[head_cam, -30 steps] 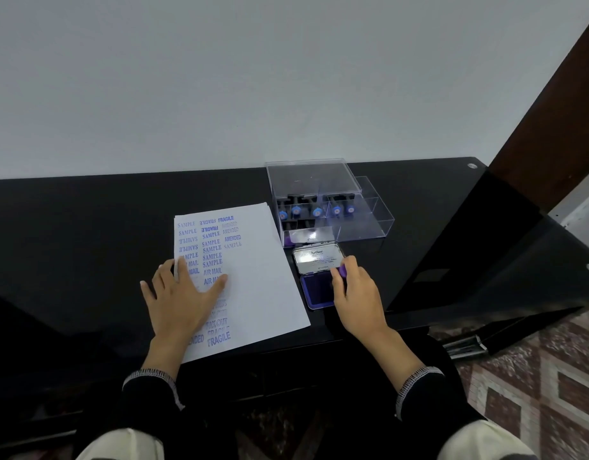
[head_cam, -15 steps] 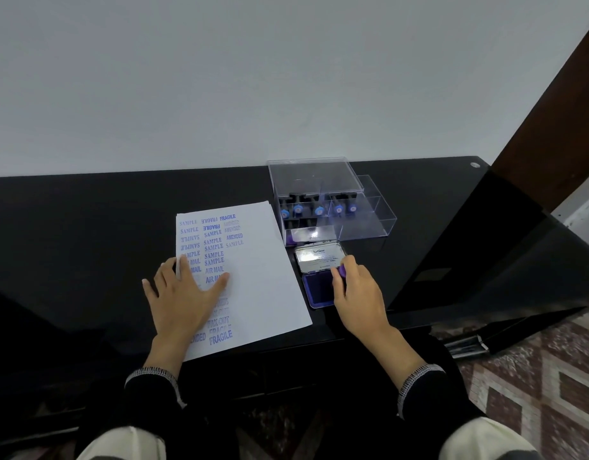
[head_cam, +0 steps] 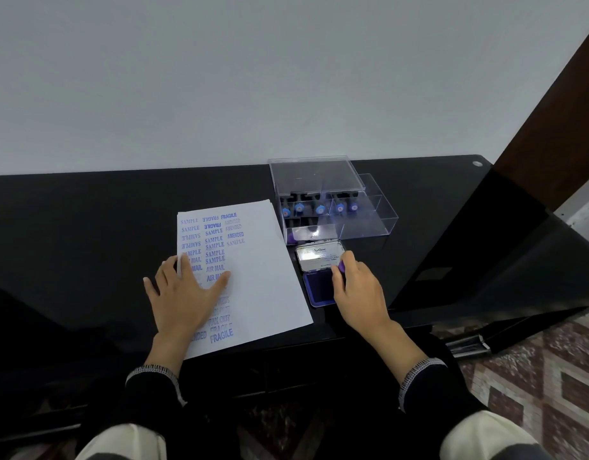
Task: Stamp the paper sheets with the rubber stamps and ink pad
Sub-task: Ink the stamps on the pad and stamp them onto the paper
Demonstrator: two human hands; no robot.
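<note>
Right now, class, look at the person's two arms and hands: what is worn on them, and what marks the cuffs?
Both arms wear long black sleeves. Each cuff, left and right, is edged with a pale stitched trim. The left hand and right hand are bare: no gloves, rings or watch show.

1. A plain pale grey wall (head_cam: 253, 78) fills the top of the view.
2. A shiny black desk (head_cam: 70, 227) stands right against the wall.
3. The desk has small round silver caps (head_cam: 477, 163) near its far right corner and right edge.
4. A dark brown wooden panel (head_cam: 558, 134) rises on the right, beside the wall.
5. The floor (head_cam: 535, 376) at the lower right has red and cream diamond tiles.
6. The light is soft and dim.
</note>
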